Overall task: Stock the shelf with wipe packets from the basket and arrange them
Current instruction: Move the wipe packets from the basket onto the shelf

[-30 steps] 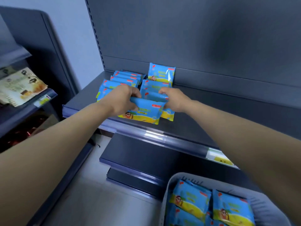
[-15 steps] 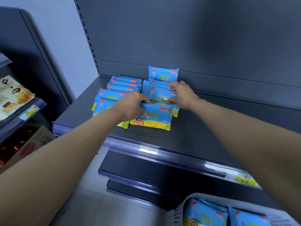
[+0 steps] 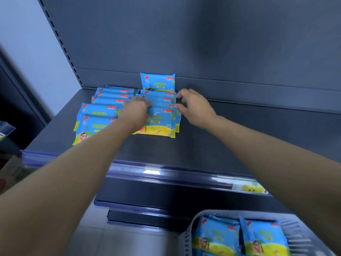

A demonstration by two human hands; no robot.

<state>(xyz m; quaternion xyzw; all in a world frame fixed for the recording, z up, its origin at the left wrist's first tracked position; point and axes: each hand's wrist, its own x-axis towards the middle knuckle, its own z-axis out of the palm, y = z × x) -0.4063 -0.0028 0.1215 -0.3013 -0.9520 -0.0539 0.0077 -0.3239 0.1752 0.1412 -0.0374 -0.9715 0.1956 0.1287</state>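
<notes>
Front packet [image 3: 160, 122]: I judge it light, soft, slick; hold by the edges.
Left hand [image 3: 136, 111]: fingers grip its top.
Right hand [image 3: 194, 108]: curled alongside; hold unclear.

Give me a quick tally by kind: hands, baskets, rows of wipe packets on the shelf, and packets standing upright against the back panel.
Hands: 2 (left hand, right hand)
Basket: 1
Packet rows on the shelf: 2 (left row, right row)
Upright packet: 1
Total: 6
</notes>
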